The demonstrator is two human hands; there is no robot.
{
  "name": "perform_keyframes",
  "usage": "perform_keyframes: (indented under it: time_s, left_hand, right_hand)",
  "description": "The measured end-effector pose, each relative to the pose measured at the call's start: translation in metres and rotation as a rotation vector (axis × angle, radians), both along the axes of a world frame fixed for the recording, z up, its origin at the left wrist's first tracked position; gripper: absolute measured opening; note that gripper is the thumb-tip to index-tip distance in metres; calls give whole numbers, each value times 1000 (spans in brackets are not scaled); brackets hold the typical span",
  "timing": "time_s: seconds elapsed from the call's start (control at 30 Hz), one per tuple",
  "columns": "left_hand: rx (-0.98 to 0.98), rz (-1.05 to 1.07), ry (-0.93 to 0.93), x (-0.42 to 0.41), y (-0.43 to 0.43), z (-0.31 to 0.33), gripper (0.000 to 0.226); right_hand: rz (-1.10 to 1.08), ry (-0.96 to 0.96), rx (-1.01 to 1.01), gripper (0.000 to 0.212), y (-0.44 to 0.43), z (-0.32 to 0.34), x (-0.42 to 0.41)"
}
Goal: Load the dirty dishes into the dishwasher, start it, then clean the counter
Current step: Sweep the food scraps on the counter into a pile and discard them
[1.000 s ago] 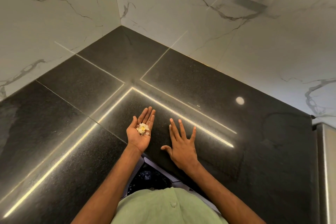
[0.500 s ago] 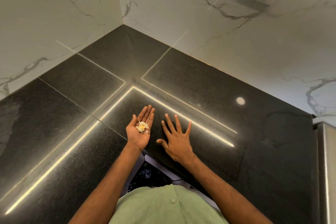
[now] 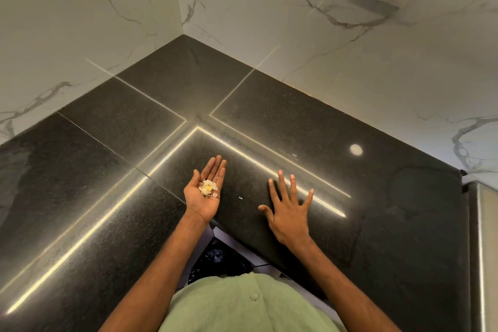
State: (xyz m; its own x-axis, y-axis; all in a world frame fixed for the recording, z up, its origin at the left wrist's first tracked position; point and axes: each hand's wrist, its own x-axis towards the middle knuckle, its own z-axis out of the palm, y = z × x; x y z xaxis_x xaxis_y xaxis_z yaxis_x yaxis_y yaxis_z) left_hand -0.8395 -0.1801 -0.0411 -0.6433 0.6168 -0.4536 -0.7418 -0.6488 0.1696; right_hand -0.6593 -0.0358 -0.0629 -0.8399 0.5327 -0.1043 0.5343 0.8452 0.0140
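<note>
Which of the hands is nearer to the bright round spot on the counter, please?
Right: the right hand lies below-left of the spot; the left hand sits farther left.

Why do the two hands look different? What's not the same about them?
The left hand faces palm up; the right hand faces palm down over the black counter. The left hand carries a little pile of pale crumbs; the right hand carries nothing. The left hand's fingers lie close together; the right hand's are spread wide. Both are open.
</note>
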Motion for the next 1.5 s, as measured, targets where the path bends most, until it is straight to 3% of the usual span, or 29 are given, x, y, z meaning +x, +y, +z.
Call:
perform_keyframes:
  time_s: [0.23,0.57,1.13,1.23,1.33,1.5]
  left_hand:
    - [-11,-11,21,5,3,1,49]
    - [-4,17,15,10,-1,1,50]
    - [-11,71,9,12,2,2,50]
    - [-13,63,5,14,5,3,49]
    - [-3,77,-5,11,3,3,49]
    - [4,96,-10,8,-1,3,48]
  right_hand:
    - [139,-1,-74,81,-19,1,-12]
    - [272,34,2,85,-47,2,-28]
    - [424,-216,192,96,-55,11,-49]
    - [410,-200,175,95,-53,10,-46]
    - [342,-53,61,86,-40,13,-38]
    - [52,9,-80,77,6,13,-23]
